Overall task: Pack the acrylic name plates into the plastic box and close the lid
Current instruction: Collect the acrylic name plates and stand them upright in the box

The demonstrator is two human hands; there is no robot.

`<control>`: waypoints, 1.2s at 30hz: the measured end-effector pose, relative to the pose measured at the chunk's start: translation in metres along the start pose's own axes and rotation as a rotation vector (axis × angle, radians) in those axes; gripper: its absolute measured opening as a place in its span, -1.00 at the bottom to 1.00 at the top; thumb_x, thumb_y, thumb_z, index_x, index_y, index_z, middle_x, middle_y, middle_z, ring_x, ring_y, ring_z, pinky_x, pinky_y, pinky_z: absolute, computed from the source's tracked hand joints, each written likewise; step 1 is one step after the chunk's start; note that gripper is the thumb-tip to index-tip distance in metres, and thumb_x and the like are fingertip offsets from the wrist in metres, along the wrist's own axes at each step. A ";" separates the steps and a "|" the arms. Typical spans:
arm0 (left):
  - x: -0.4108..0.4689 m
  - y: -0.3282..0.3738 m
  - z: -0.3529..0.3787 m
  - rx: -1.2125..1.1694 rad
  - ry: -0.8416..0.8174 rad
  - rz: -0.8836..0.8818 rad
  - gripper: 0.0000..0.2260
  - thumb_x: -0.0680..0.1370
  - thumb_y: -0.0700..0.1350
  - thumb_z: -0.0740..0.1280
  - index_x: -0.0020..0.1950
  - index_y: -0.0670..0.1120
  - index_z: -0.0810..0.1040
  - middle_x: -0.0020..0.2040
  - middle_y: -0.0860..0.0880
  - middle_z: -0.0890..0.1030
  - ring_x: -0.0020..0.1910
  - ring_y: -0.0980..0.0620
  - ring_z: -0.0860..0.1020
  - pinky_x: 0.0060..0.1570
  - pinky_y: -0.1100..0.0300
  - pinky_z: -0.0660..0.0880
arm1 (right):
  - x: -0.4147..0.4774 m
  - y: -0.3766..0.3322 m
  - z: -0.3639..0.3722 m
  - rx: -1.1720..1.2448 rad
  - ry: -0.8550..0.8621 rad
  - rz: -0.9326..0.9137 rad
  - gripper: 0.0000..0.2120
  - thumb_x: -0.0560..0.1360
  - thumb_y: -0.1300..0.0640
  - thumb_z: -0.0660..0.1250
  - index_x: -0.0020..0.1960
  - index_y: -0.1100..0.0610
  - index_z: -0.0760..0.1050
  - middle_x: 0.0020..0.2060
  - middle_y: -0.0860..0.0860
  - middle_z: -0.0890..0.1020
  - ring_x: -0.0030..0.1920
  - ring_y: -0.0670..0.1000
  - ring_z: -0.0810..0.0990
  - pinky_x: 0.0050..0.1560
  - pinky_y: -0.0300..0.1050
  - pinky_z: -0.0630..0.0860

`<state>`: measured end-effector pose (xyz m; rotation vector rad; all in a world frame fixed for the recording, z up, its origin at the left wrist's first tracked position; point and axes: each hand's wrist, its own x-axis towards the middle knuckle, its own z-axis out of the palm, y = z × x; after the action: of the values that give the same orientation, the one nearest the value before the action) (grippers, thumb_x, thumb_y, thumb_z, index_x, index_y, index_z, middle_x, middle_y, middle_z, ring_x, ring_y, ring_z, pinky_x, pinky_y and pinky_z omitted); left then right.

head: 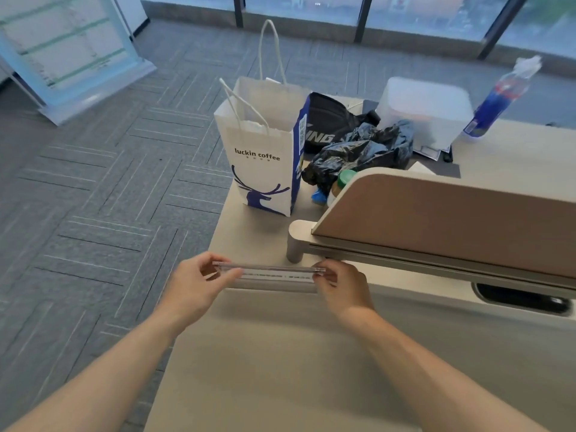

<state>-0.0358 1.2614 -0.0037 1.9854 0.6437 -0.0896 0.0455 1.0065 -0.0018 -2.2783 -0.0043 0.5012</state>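
I see both forearms reaching forward over the desk (pixel 280 353). Left hand (pixel 196 288) pinches the 9 o'clock end of the acrylic name plate (pixel 271 275), right hand (pixel 343 285) the 3 o'clock end, plate level above the desk. Plastic box (pixel 424 110) sits at 1 o'clock, well apart.

A pale beige table (pixel 280 353) runs from the near edge to the far right, its near stretch bare. A tan divider panel (pixel 436 219) stands on it at the right. Beyond, a white paper bag (pixel 265 169) stands upright near the left edge. Just right of it lie a crumpled black plastic bag (pixel 367 151) and a black pouch (pixel 327 123). Farther back sit a translucent box (pixel 427 107) and a blue bottle (pixel 498 101), tilted. Grey carpet floor (pixel 93 198) lies to the left.
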 end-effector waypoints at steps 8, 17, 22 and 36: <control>-0.025 0.023 -0.005 0.105 0.088 0.150 -0.89 0.53 -0.18 0.53 -0.12 0.03 0.70 -0.15 0.20 0.74 -0.09 0.24 0.70 -0.04 0.32 0.58 | -0.042 -0.003 -0.033 0.049 0.033 -0.159 -0.89 0.55 0.19 0.36 0.01 0.07 0.66 -0.16 -0.13 0.67 -0.12 -0.20 0.65 0.04 -0.25 0.56; -0.114 0.177 -0.002 0.318 -0.005 0.465 -0.87 0.46 -0.08 0.60 -0.16 0.06 0.67 -0.23 0.11 0.71 -0.16 0.10 0.69 -0.08 0.21 0.61 | -0.156 -0.015 -0.173 0.220 0.239 -0.340 -0.83 0.56 0.24 0.38 -0.02 -0.03 0.64 -0.14 -0.16 0.72 -0.06 -0.19 0.68 -0.03 -0.27 0.61; -0.188 0.269 0.026 0.659 -0.106 0.757 -0.89 0.51 -0.03 0.54 -0.02 0.07 0.66 -0.16 0.24 0.61 -0.12 0.12 0.59 -0.07 0.10 0.53 | -0.212 0.011 -0.258 0.209 0.284 -0.431 -0.86 0.54 0.23 0.40 0.00 0.02 0.66 -0.15 -0.18 0.71 -0.03 -0.14 0.67 -0.14 -0.26 0.61; -0.401 0.395 0.232 0.802 -0.322 0.883 -0.89 0.63 0.03 0.35 -0.03 0.03 0.60 -0.18 0.11 0.69 -0.25 0.03 0.59 -0.21 0.00 0.59 | -0.364 0.135 -0.458 0.100 0.412 -0.549 -0.88 0.58 0.03 0.35 0.11 -0.09 0.54 -0.04 -0.22 0.67 0.04 -0.18 0.65 -0.06 -0.12 0.68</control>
<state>-0.1436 0.7654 0.3320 2.7588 -0.6092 -0.1330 -0.1479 0.5319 0.3120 -2.1206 -0.3782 -0.2481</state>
